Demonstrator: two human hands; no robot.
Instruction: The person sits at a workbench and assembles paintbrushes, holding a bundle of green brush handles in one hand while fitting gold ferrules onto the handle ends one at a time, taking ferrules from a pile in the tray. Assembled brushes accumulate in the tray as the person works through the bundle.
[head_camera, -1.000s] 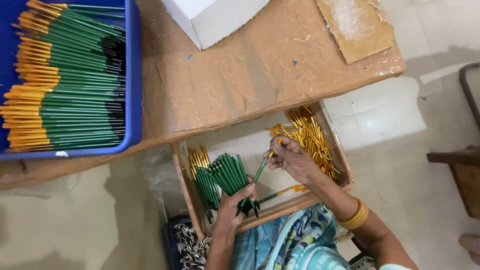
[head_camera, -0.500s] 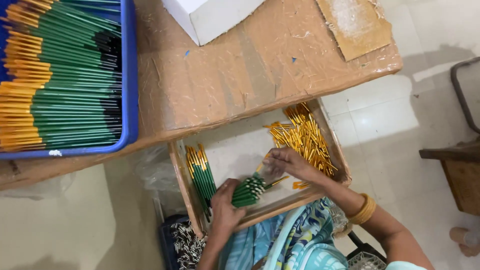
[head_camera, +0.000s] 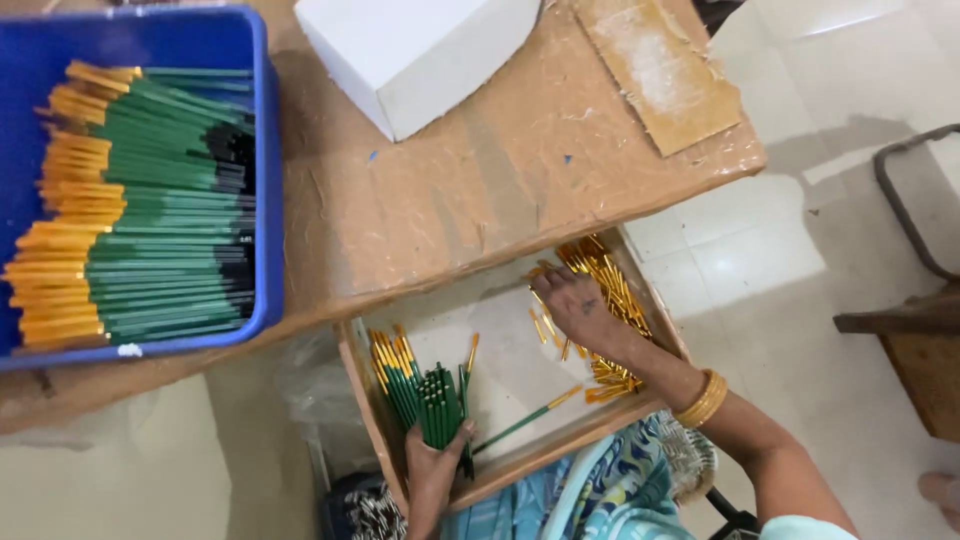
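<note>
Two hands at work, as I read the head view:
Green bundle: a fistful of green sticks (head_camera: 437, 403) stands nearly upright at the near left of the wooden tray (head_camera: 520, 462).
Left hand: left hand (head_camera: 433, 468) has its fingers closed round the bundle's lower end.
Right hand: right hand (head_camera: 578, 307) rests palm-down on the heap of gold caps (head_camera: 608, 290) at the tray's right side; fingers bent into the heap, and I cannot tell whether they pinch a cap.
Tray contents: gold-tipped green sticks (head_camera: 392, 362) lie just beside the bundle; one loose stick (head_camera: 528, 417) lies on the tray floor.
Surroundings: blue crate (head_camera: 268, 180) of finished sticks, white box (head_camera: 420, 55) and cardboard piece (head_camera: 660, 70) on the brown table (head_camera: 450, 200).
</note>
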